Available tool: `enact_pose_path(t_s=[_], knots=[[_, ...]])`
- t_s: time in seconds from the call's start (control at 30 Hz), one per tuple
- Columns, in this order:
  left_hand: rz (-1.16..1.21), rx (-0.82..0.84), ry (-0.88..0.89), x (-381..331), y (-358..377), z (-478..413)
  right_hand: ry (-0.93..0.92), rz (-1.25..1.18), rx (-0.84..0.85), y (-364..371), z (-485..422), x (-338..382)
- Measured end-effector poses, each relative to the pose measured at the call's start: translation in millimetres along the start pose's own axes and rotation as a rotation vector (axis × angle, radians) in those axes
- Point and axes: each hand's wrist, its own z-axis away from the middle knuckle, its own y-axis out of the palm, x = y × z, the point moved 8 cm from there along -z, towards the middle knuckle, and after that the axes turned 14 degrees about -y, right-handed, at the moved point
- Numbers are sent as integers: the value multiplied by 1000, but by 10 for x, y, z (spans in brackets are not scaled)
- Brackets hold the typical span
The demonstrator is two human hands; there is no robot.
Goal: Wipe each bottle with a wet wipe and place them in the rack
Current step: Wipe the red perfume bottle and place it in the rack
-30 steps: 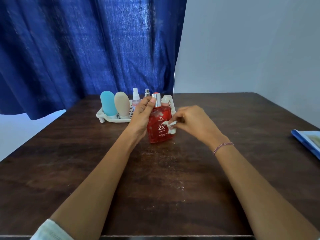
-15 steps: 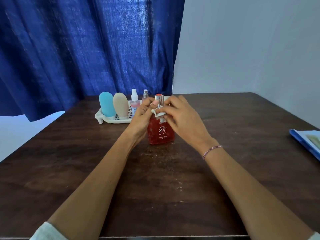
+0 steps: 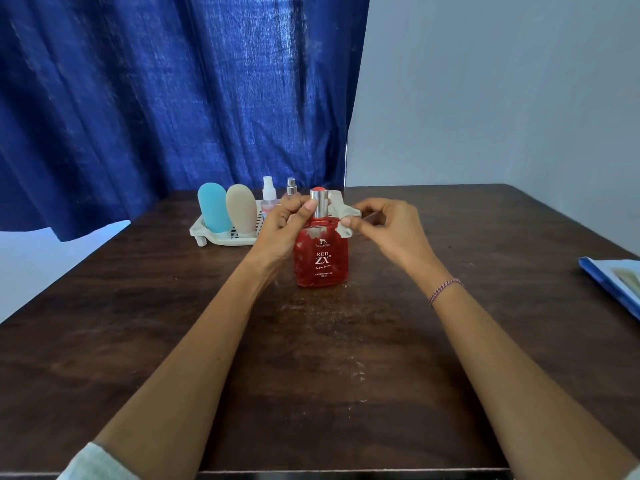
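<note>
A red perfume bottle (image 3: 322, 258) with a silver spray neck stands upright on the dark wooden table (image 3: 311, 358). My left hand (image 3: 284, 226) grips its neck and shoulder from the left. My right hand (image 3: 388, 226) pinches a crumpled white wet wipe (image 3: 346, 226) against the bottle's right shoulder. Behind them a white rack (image 3: 221, 237) holds a blue bottle (image 3: 213, 207), a beige bottle (image 3: 240, 209), a small clear spray bottle (image 3: 268, 195) and a slim pink spray bottle (image 3: 291, 188).
A blue-edged packet (image 3: 616, 282) lies at the table's right edge. A blue curtain (image 3: 173, 98) hangs behind the table, and a pale wall stands to the right.
My right hand with the wipe rose from the bottle's front to its neck, then slid off to the right shoulder. My left hand kept its hold on the neck.
</note>
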Motion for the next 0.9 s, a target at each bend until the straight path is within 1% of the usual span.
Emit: enact_pose_path(t_s=[0.13,0.23,0.43,0.57,0.73,0.83,0.9], knots=[[-153,-78,49,-55,-44,-1,93,-181,49,22,13,-93],[-224,-103,76,-72,-45,-4,110,-270,72,51,36,-90],[-319,-140,48,-6,-37,-4,69,-294,57,113,69,-23],[-471,-203,34,88,2,-17,110,-387,47,168,95,-62],[-525,-247,-38,188,84,9,143,-475,1,220,119,-124],[-595,-303,-23,169,164,95,153,-522,1,263,129,-119],[-584,-301,-7,180,184,113,172,-556,11,286,135,-128]])
